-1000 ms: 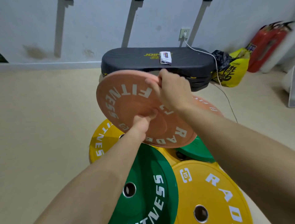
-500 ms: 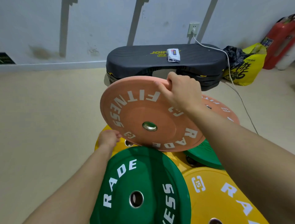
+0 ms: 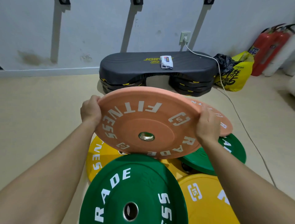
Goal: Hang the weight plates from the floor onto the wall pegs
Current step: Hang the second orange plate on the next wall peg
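Now both hands are on the pink plate (image 3: 143, 124). Half a second back, only my right hand had it, up on the top edge, and my left hand was down by the yellow plates. My left hand (image 3: 91, 110) has come up and closed its fingers round the left edge. My right hand (image 3: 207, 124) has slid round to the right edge and curls over it. So the plate is gripped from both sides and sits flatter between my hands.

From the head camera, the pink plate is off the floor, tilted with its far edge higher, and its middle hole (image 3: 146, 136) faces up at me. Under my hands lie more plates: a green plate (image 3: 132, 191) near me, a yellow plate (image 3: 207, 201) beside it under my right arm, another yellow one (image 3: 97, 158) under my left arm, a second green one (image 3: 223, 156) and a second pink one (image 3: 223, 123) behind my right hand.

Far past my hands is a black step bench (image 3: 143, 67) by the wall. High above it I see the wall pegs (image 3: 137, 1) at the top edge.

I think a two-hand grip means I can carry the plate up and line its hole with a peg next.
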`<state>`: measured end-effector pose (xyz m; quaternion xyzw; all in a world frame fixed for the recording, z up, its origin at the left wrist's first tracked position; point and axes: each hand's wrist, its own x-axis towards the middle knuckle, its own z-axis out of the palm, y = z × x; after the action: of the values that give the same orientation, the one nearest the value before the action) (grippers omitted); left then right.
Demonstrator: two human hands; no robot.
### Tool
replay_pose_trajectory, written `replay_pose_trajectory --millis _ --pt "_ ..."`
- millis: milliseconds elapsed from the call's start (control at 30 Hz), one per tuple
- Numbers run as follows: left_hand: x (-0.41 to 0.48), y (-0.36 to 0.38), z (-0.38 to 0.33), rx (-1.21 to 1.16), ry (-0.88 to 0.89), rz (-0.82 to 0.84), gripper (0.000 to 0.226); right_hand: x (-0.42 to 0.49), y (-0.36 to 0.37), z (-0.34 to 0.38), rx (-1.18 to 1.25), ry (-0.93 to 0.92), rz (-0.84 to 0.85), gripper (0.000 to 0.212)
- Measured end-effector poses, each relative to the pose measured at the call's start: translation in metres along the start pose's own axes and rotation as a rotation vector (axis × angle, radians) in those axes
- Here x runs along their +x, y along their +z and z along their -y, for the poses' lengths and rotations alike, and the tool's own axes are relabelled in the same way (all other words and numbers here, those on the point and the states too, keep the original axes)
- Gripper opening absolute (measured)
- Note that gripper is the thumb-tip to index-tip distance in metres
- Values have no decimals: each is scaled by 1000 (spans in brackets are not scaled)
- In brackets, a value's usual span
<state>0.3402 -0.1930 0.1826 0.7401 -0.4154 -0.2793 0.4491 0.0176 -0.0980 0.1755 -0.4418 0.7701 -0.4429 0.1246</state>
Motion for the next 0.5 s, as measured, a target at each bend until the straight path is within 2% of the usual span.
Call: replay_pose_trajectory --millis 100,200,367,500 --pt "-1 -12 9 -12 -25 29 33 -8 8 -11 2 143 45 38" --pt "-5 -23 14 -13 -53 30 33 -8 13 1 100 221 -6 40" --pt "-15 -46 15 -95 -140 -2 31 -18 5 27 99 199 -31 40" --pt "0 -85 -41 -171 -169 -64 31 3 -12 98 93 147 -60 44"
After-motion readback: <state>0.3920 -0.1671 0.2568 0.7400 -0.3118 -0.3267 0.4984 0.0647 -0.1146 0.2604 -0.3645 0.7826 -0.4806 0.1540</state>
